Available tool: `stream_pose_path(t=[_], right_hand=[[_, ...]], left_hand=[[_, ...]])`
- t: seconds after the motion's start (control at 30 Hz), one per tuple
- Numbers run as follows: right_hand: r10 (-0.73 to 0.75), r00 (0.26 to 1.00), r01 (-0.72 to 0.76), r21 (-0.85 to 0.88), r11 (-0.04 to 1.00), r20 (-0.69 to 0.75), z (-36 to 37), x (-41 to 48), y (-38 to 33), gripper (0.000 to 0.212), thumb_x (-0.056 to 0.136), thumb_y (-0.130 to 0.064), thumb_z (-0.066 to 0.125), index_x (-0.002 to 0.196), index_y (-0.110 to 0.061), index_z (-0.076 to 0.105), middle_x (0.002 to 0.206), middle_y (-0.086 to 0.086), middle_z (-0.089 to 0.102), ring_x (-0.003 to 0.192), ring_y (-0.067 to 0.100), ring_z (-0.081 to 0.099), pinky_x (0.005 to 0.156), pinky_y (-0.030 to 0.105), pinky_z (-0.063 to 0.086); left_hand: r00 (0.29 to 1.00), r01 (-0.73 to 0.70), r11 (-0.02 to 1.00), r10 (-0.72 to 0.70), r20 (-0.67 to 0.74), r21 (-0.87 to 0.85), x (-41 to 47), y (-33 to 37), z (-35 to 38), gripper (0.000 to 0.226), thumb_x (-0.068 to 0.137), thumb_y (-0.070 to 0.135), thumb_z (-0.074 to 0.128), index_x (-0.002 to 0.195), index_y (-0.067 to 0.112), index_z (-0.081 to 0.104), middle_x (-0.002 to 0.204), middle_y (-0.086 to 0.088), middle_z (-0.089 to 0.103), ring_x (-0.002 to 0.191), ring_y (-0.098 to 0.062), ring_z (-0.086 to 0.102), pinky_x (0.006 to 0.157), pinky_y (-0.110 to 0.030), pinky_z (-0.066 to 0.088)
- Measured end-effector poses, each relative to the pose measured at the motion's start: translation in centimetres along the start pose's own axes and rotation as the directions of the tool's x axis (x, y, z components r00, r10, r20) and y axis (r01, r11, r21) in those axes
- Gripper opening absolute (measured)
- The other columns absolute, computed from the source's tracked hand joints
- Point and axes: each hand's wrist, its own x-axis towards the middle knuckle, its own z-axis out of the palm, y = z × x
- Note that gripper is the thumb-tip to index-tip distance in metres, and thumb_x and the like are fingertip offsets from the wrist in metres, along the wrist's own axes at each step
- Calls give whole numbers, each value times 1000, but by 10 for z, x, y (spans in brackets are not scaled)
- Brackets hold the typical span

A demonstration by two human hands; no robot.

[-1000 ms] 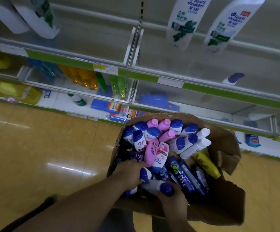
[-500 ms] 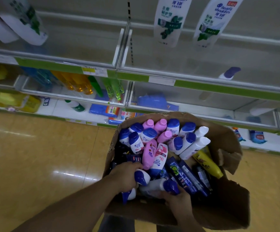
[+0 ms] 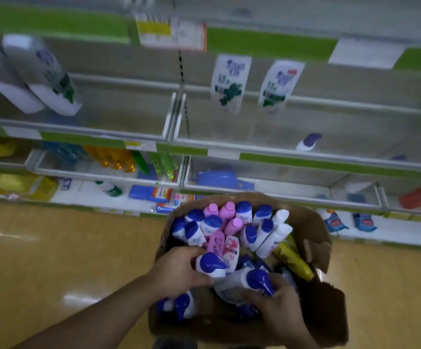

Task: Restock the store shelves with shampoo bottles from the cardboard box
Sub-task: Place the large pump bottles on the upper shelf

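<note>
Pictured from above, before green-edged store shelves carrying a few tall white bottles: an open cardboard box over a tan floor, packed with upright blue-capped, pink and white shampoo bottles. At the box's near side, left hand curled around a white blue-capped bottle. Just beside it, right hand wrapped around a second bottle, tilted, blue cap pointing right.

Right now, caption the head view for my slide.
Left hand grips one blue-capped shampoo bottle, right hand a second bottle, in the cardboard box before sparsely stocked shelves.
</note>
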Motion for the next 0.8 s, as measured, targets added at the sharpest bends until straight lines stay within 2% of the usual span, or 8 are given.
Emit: stream_pose_path(t=[0.1,0.2,0.27,0.33,0.4,0.53,0.7,0.8], right_hand=[[-192,980,192,6,981,-44,-24,-13,-48,43,46,-22,100,83,-30,79,88,-10,76,83,3,70,77,22,54],[-358,928,361,9,933,-101,-51,-26,-104,41,50,-17,97,83,-32,78,89,-10,74,80,4,70,67,10,50],[-430,894,436,29,899,-130,-70,-37,-140,41,55,-13,96,87,-32,77,88,-7,75,80,9,72,71,17,54],[-483,865,491,31,871,-140,-89,-50,-177,38,61,-14,94,91,-28,77,88,-5,78,83,15,74,79,35,59],[-546,825,556,36,830,-145,-109,-63,-215,35,63,-15,92,93,-23,77,87,-6,79,85,14,75,78,37,59],[-742,653,749,-14,663,-153,-148,-103,-307,27,64,-27,90,87,-20,77,74,-8,76,65,2,69,57,11,49],[-859,489,863,-58,502,-153,-194,-144,-401,25,69,-29,89,89,-20,77,77,-4,76,67,5,67,60,17,50],[-882,430,885,-105,454,-196,-217,-164,-445,40,60,-51,79,85,-20,76,74,-3,75,62,7,67,55,17,49]], left_hand=[[995,-62,990,52,-80,-128,-16,36,-24,48,60,52,90,103,44,71,98,22,76,91,1,71,87,-36,59],[971,-185,961,147,-187,-206,-35,83,-49,46,62,40,93,105,39,75,101,14,78,92,-6,73,83,-30,59],[945,-261,934,194,-265,-245,-49,117,-67,48,60,36,93,106,33,77,101,12,78,90,-6,73,75,-21,56],[904,-333,907,229,-361,-258,-63,152,-85,50,53,39,91,100,27,78,94,8,79,82,-7,74,68,-19,54],[856,-417,866,273,-439,-275,-78,189,-103,47,50,39,89,94,27,78,90,1,78,75,-10,74,63,-21,54],[743,-594,762,394,-541,-260,-111,263,-139,43,50,39,88,91,26,79,99,-12,73,84,-20,73,70,-32,57],[635,-739,629,528,-564,-243,-145,344,-176,39,54,36,83,89,20,79,88,-7,78,79,-17,74,67,-26,57],[565,-806,537,576,-591,-249,-158,386,-190,32,55,37,78,84,25,77,77,-2,76,67,-15,71,54,-25,54]])
